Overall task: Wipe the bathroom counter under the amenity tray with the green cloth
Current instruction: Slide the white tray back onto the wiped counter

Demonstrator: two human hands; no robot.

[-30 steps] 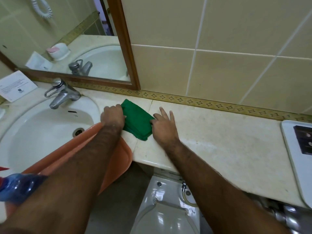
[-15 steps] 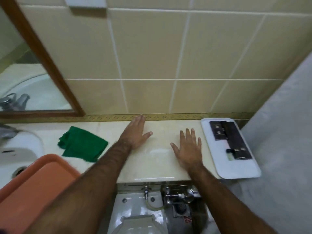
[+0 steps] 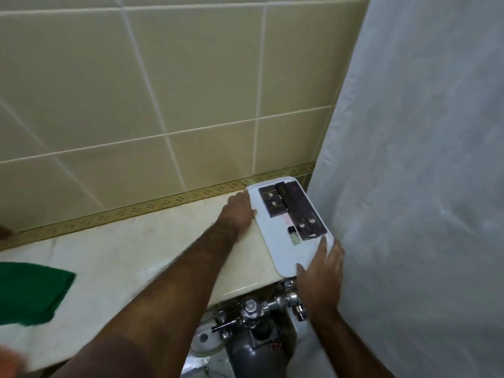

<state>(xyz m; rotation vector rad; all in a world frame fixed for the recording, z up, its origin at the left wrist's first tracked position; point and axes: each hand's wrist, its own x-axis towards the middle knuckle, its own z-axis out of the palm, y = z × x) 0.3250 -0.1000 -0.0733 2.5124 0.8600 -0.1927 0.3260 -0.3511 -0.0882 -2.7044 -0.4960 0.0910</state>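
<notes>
The tray (image 3: 283,249) sits at the right end of the counter (image 3: 152,255), beside the curtain (image 3: 422,186). The left hand (image 3: 238,211) touches its left edge; I cannot tell if it grips. The right hand (image 3: 321,271) lies on the near corner with straight fingers. The cloth (image 3: 30,293) lies far left, with no hand on it.

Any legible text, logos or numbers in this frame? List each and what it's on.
No text can be read.
Two square dark boxes on the amenity tray: a gold emblem on each, no legible words.
Long dark boxes: small gold emblems near one end, too small to read.
Small bottle: greenish label, blurred.
Pink print beside the boxes: blurred, unreadable.
</notes>
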